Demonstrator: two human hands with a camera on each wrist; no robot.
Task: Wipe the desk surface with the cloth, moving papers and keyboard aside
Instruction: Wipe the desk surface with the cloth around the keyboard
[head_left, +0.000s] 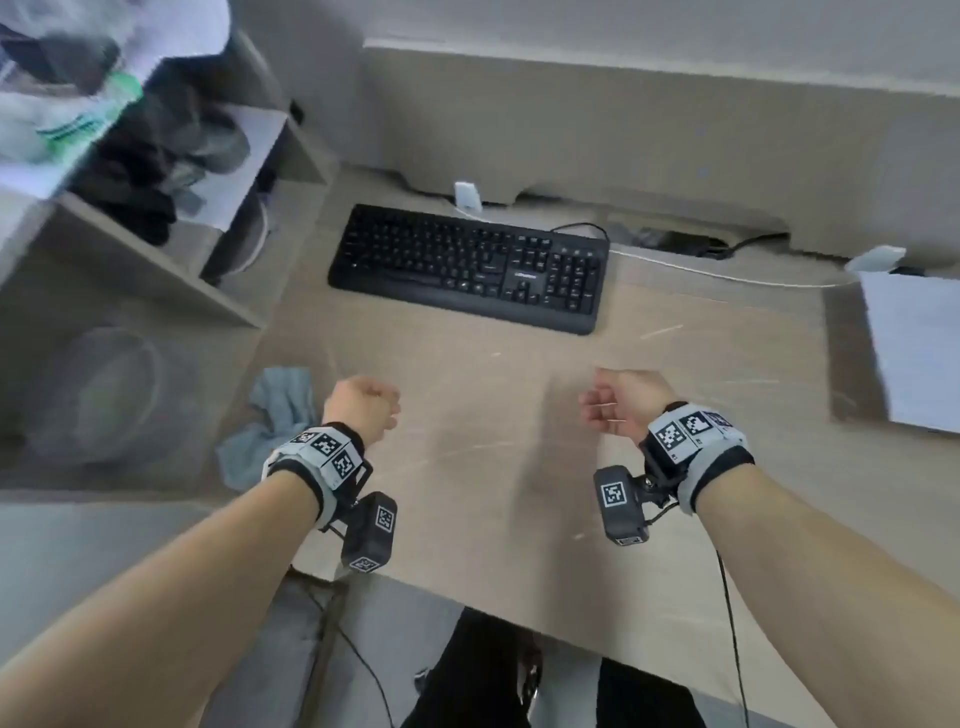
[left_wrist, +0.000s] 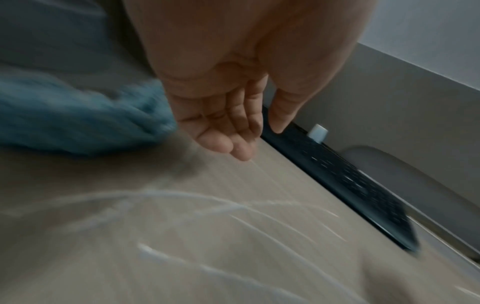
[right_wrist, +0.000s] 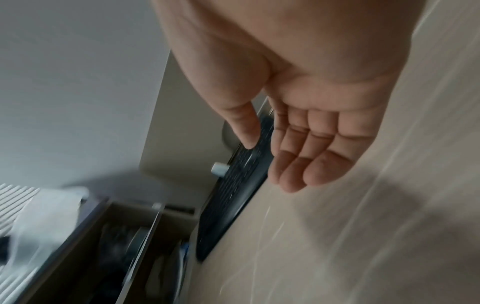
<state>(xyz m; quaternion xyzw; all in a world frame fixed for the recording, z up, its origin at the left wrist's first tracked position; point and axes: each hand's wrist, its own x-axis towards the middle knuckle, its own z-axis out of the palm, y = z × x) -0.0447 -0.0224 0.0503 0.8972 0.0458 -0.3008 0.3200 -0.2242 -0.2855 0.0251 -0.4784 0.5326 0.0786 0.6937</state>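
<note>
A crumpled blue cloth (head_left: 275, 415) lies on the beige desk (head_left: 493, 405), just left of my left hand (head_left: 363, 402); the left wrist view shows the cloth (left_wrist: 78, 119) beside the loosely curled fingers (left_wrist: 223, 131), which hold nothing. My right hand (head_left: 618, 400) hovers over the desk's middle right, fingers (right_wrist: 309, 162) loosely curled and empty. A black keyboard (head_left: 467, 265) sits at the back of the desk, beyond both hands. White papers (head_left: 919, 348) lie at the right edge.
A shelf unit (head_left: 130, 249) full of dark clothes and bags stands at the left. White and black cables (head_left: 727, 273) run behind the keyboard near a cut-out. A low partition wall (head_left: 623, 130) closes the back. The desk's front edge (head_left: 519, 618) is near my legs.
</note>
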